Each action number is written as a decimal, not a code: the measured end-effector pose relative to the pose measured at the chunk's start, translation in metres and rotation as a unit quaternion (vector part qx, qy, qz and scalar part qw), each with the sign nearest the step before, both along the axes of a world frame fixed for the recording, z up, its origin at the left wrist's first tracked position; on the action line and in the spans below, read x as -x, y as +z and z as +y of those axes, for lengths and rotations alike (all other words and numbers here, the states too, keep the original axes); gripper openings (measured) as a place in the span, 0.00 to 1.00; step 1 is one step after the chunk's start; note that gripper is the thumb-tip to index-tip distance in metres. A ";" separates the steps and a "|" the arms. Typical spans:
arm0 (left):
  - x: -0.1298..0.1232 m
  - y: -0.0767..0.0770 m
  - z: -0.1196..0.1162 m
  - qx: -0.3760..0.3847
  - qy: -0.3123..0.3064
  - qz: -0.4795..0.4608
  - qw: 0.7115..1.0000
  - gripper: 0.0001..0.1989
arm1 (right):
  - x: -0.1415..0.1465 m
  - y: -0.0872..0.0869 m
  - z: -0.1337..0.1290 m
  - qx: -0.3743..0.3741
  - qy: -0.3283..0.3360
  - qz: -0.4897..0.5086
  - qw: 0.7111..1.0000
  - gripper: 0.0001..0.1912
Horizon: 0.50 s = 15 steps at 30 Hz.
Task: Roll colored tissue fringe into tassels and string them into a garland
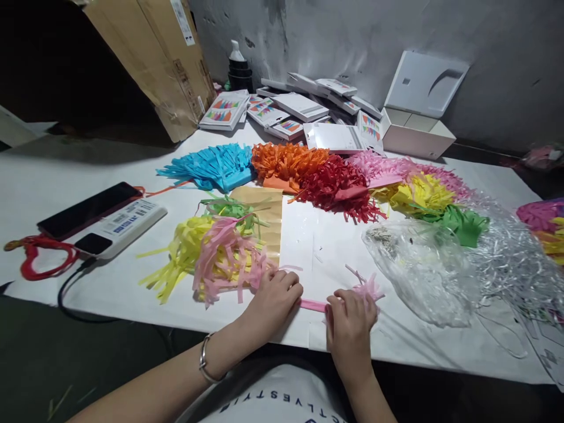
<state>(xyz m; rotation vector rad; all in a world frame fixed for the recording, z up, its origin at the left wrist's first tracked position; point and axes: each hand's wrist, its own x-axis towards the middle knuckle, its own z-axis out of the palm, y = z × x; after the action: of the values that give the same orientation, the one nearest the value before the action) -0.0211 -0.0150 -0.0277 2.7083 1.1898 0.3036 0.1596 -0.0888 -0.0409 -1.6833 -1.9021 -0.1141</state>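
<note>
Lying between 2 bare hands, near the front edge of the table (198, 309): pink tissue-paper band (313, 305), narrow, straight. Pale pink fringe (371, 288) by its right end. More fringe left of the left hand (277, 294), pink strips (218, 249) over yellow strips (187, 238); can't tell if joined to the band. Left fingers bent, partly open, over the band's left end. Right hand (350, 323) curled tighter over the right end. Thumb contact hidden on both, so can't tell pinch from press.

Handling, my read: near weightless, soft, limp across, a bit firmer where the paper is gathered. Dry, not very slippery, though strands slide over each other. Tears if yanked or twisted hard; single strands weakest. Best hold: finger pads flat on the band, 1 hand per end, light even tension. Avoid pulling by fringe tips. Loose strands could snag on the silver bracelet (203, 359)
</note>
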 end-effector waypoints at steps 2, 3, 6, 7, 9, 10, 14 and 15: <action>0.004 -0.003 0.002 -0.009 -0.045 -0.028 0.999 0.06 | 0.003 -0.002 0.000 0.003 0.052 -0.002 0.999 0.07; 0.006 -0.004 0.003 -0.010 -0.064 -0.038 0.997 0.07 | 0.003 -0.003 0.001 0.009 0.076 -0.003 0.997 0.07; 0.013 -0.007 0.006 -0.015 -0.089 -0.056 0.994 0.07 | 0.004 -0.006 0.004 0.020 0.096 -0.005 0.995 0.09; 0.014 -0.007 0.007 -0.022 -0.094 -0.061 0.993 0.07 | 0.004 -0.006 0.005 0.020 0.092 -0.003 0.996 0.10; 0.016 -0.008 0.007 -0.037 -0.107 -0.069 0.991 0.09 | 0.006 -0.004 0.007 0.022 0.089 0.009 0.996 0.10; 0.016 -0.008 0.007 -0.039 -0.113 -0.073 0.990 0.10 | 0.008 -0.003 0.007 0.025 0.092 0.015 0.995 0.09; 0.014 -0.010 0.005 -0.018 -0.111 -0.120 0.986 0.09 | 0.015 -0.002 0.009 0.034 0.121 0.015 0.992 0.10; 0.014 -0.010 0.004 -0.005 -0.103 -0.134 0.986 0.09 | 0.015 -0.003 0.009 0.035 0.127 0.015 0.991 0.11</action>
<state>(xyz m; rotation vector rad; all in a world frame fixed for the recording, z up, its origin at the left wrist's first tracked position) -0.0350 -0.0107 -0.0378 2.6625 0.8296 0.6215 0.1441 -0.0799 -0.0434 -1.4627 -2.1002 0.0770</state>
